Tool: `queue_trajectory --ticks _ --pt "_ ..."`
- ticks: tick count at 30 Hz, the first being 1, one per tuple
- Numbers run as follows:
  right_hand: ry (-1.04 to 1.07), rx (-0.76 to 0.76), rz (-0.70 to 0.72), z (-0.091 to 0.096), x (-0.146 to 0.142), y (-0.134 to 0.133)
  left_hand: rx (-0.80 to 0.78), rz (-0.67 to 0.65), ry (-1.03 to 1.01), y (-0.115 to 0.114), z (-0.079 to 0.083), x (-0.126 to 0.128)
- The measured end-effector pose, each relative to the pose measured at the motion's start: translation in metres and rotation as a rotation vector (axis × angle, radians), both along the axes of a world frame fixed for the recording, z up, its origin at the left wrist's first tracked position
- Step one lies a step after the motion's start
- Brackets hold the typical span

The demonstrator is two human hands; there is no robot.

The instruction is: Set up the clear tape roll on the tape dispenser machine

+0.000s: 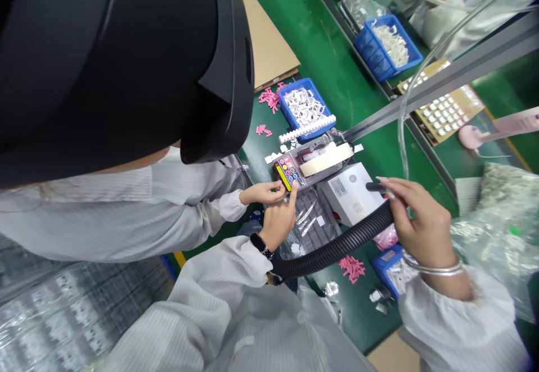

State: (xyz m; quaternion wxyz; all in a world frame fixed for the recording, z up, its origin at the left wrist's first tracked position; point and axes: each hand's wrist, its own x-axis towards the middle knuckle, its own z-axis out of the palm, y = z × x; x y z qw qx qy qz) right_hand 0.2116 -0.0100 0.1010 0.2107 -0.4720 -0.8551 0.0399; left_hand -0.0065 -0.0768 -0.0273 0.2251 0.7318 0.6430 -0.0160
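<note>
My left hand (pixel 278 220), with a watch at the wrist, reaches forward, its index finger stretched onto a small device with coloured buttons (pixel 287 171). Its other fingers are curled and hold nothing. A co-worker's hand (pixel 263 192) comes in from the left in a white sleeve and pinches at the same device's near edge. My right hand (pixel 416 220), wearing a bracelet, is wrapped round a black ribbed hose (pixel 345 243) near its nozzle (pixel 374 187). The hose curves back toward my body across a white box (pixel 349 192).
The co-worker's black cap (pixel 118 58) fills the upper left. On the green bench are blue bins of white parts (pixel 305 105) (pixel 389 44), loose pink pieces (pixel 352 266), a tape roll (pixel 326 159), cardboard (pixel 269 46), a metal rail (pixel 442 80), a clear tube and plastic bags (pixel 497 232).
</note>
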Motion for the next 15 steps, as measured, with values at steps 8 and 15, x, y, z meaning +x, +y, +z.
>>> queue_trajectory --ticks 8,15 --pt "0.008 -0.003 -0.015 -0.0011 0.0027 -0.0008 -0.033 -0.027 0.013 0.0001 0.0025 -0.0003" --pt "0.024 -0.021 -0.030 -0.0023 0.0021 -0.0014 0.009 -0.035 0.015 0.0046 0.0009 -0.0003"
